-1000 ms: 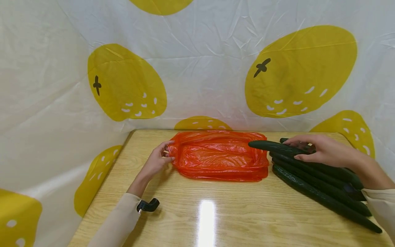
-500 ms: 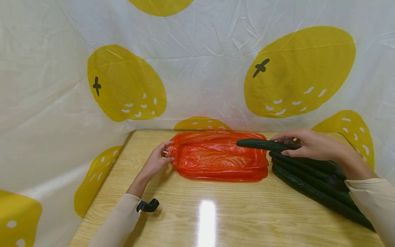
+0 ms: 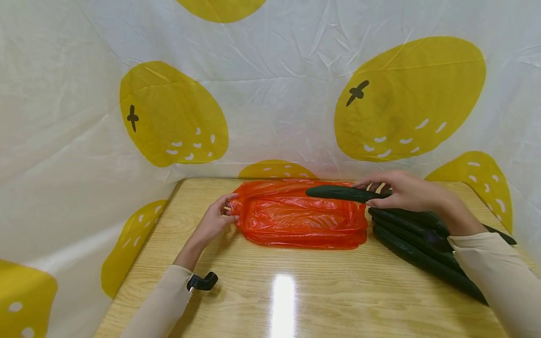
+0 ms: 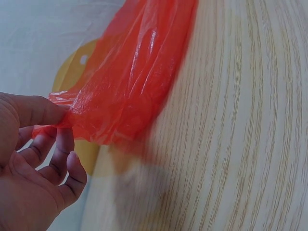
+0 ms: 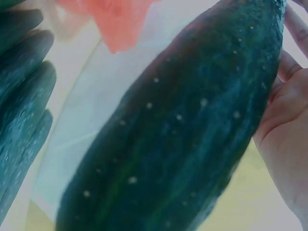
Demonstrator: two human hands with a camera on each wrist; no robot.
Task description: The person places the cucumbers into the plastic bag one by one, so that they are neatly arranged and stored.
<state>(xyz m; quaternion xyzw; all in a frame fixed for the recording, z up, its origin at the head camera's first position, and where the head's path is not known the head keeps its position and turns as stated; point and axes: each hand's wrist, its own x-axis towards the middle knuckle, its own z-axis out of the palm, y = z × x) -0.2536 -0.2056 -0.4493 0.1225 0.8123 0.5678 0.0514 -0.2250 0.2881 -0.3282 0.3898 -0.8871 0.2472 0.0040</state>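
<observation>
A red plastic bag lies on the table with its mouth spread wide toward me. My left hand pinches the bag's left edge between thumb and fingers, as the left wrist view also shows on the red film. My right hand grips a long dark green cucumber, whose front end reaches over the right part of the bag. In the right wrist view this cucumber fills the middle, its skin dotted with pale specks, beside my right hand.
Several more cucumbers lie side by side at the right of the bag, partly hidden beneath the right forearm. Behind the wooden table hangs a white curtain printed with yellow fruit. A black wrist strap is on the left sleeve.
My right hand has moved left and slightly up, bringing the cucumber off the pile and over the bag's right side. The left hand and bag stay put.
</observation>
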